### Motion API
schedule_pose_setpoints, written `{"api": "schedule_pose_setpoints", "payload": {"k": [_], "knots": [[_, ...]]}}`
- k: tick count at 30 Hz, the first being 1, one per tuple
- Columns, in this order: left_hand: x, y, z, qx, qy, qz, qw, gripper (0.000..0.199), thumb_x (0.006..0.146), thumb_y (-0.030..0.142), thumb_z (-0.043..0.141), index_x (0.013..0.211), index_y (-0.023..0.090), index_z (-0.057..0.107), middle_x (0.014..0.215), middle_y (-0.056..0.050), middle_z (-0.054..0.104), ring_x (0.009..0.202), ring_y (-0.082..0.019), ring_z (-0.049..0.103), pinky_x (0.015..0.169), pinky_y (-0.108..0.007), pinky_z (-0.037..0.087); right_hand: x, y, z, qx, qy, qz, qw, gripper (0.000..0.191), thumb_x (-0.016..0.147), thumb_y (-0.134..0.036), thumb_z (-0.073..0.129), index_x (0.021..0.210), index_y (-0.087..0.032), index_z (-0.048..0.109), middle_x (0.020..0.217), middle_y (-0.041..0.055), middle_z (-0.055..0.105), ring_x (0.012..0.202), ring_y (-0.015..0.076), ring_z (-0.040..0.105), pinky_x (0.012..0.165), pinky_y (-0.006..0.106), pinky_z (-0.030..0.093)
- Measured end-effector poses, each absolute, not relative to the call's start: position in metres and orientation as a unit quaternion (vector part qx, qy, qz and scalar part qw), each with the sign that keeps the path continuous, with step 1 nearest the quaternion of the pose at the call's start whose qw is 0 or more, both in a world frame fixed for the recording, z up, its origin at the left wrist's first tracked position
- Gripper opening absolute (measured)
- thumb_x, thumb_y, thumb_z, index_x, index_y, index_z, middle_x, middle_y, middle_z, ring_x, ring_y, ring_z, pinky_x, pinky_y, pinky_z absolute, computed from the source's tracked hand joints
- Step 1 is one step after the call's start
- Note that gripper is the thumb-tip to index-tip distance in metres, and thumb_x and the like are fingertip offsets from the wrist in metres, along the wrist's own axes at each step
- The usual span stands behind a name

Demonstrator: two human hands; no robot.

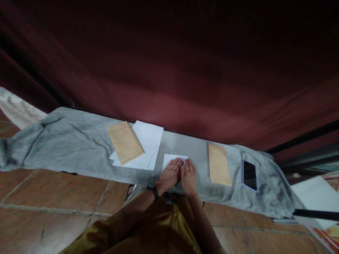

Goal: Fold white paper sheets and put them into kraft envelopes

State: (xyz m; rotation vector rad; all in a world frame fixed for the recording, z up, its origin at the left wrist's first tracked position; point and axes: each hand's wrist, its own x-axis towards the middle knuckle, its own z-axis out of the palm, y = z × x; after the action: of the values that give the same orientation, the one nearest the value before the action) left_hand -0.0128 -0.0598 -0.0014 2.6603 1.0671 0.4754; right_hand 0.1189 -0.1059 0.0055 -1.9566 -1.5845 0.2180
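Here's the dark red cloth [169, 81], filling the whole far side, and down below it runs the tiled floor [66, 190] in reddish brown. Between them stretches the long, narrow surface [190, 143], draped in grey fabric that bunches into wrinkles towards both ends. Over on the left, large white sheets [153, 141] overlap at uneven angles, and brown envelopes [124, 143] lie aslant partly on top of them, with reddish print near one end. On the right, another brown stack [219, 164] lies by itself, well apart from the first. And in the middle, there's the smaller white paper [169, 158], flat on the grey fabric between the two brown piles, its near part hidden under both hands! The left hand [171, 173] has its grip wide, palm down, fingers stretched across the paper; the right hand [188, 177] matches it, grip wide and flat, fingers pointing away from the body, right beside the left one. Out past the right-hand stack sits a phone [249, 175] (dark screen up, pale purple rim), and smallest of all, a dark band [154, 193] circles the left wrist.
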Motion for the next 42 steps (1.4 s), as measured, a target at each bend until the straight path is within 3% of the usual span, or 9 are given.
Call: {"api": "schedule_pose_setpoints", "payload": {"k": [4, 8, 19, 24, 29, 34, 42], "knots": [[-0.019, -0.065, 0.001, 0.896, 0.388, 0.18, 0.121, 0.053, 0.102, 0.034, 0.046, 0.151, 0.014, 0.046, 0.16, -0.015, 0.044, 0.153, -0.027, 0.032, 0.126, -0.052, 0.023, 0.136, -0.099, 0.008, -0.779, -0.542, 0.062, 0.308, 0.042, 0.099, -0.028, 0.039, 0.13, -0.012, 0.064, 0.121, 0.0188, 0.069, 0.114, 0.0274, 0.063, 0.102, 0.043, 0.046], [-0.023, -0.07, 0.001, 0.876, 0.434, 0.185, 0.103, 0.053, 0.1, 0.038, 0.052, 0.148, 0.016, 0.05, 0.159, -0.015, 0.045, 0.153, -0.032, 0.031, 0.126, -0.06, 0.018, 0.141, -0.098, 0.014, -0.799, -0.526, 0.085, 0.278, 0.03, 0.097, -0.026, 0.046, 0.113, -0.016, 0.068, 0.098, 0.0121, 0.071, 0.086, 0.0225, 0.068, 0.081, 0.032, 0.05], [-0.025, -0.071, 0.002, 0.882, 0.422, 0.186, 0.097, 0.049, 0.101, 0.036, 0.051, 0.148, 0.019, 0.05, 0.157, -0.014, 0.048, 0.151, -0.03, 0.036, 0.125, -0.061, 0.018, 0.149, -0.107, 0.009, -0.795, -0.508, 0.127, 0.307, 0.02, 0.092, -0.025, 0.049, 0.092, -0.021, 0.068, 0.082, 0.0069, 0.073, 0.075, 0.0211, 0.07, 0.071, 0.029, 0.049], [-0.026, -0.07, 0.003, 0.883, 0.416, 0.191, 0.102, 0.048, 0.103, 0.037, 0.047, 0.147, 0.018, 0.051, 0.157, -0.014, 0.048, 0.151, -0.03, 0.036, 0.125, -0.06, 0.02, 0.139, -0.105, 0.017, -0.77, -0.523, 0.107, 0.35, 0.026, 0.096, -0.029, 0.047, 0.104, -0.019, 0.069, 0.098, 0.0105, 0.072, 0.095, 0.0236, 0.068, 0.089, 0.035, 0.052], [-0.029, -0.063, 0.005, 0.885, 0.414, 0.182, 0.108, 0.054, 0.1, 0.022, 0.041, 0.153, 0.011, 0.044, 0.158, -0.017, 0.045, 0.15, -0.027, 0.038, 0.125, -0.051, 0.025, 0.111, -0.088, 0.02, -0.672, -0.613, 0.161, 0.382, 0.04, 0.103, -0.031, 0.036, 0.123, -0.019, 0.068, 0.129, 0.0127, 0.069, 0.124, 0.0221, 0.061, 0.111, 0.042, 0.046], [-0.029, -0.054, -0.001, 0.883, 0.43, 0.167, 0.092, 0.062, 0.094, 0.014, 0.039, 0.156, 0.008, 0.038, 0.161, -0.019, 0.04, 0.154, -0.026, 0.031, 0.126, -0.05, 0.024, 0.1, -0.085, 0.006, -0.655, -0.679, 0.124, 0.306, 0.047, 0.104, -0.023, 0.03, 0.139, -0.014, 0.06, 0.148, 0.0164, 0.058, 0.144, 0.0227, 0.045, 0.12, 0.051, 0.035], [-0.028, -0.048, -0.01, 0.844, 0.489, 0.202, 0.09, 0.06, 0.099, 0.023, 0.036, 0.155, 0.003, 0.035, 0.164, -0.021, 0.034, 0.156, -0.029, 0.024, 0.126, -0.051, 0.023, 0.107, -0.092, -0.001, -0.694, -0.68, 0.047, 0.233, 0.049, 0.105, -0.027, 0.038, 0.152, -0.013, 0.048, 0.159, 0.0189, 0.043, 0.15, 0.0281, 0.036, 0.122, 0.056, 0.028]]}}
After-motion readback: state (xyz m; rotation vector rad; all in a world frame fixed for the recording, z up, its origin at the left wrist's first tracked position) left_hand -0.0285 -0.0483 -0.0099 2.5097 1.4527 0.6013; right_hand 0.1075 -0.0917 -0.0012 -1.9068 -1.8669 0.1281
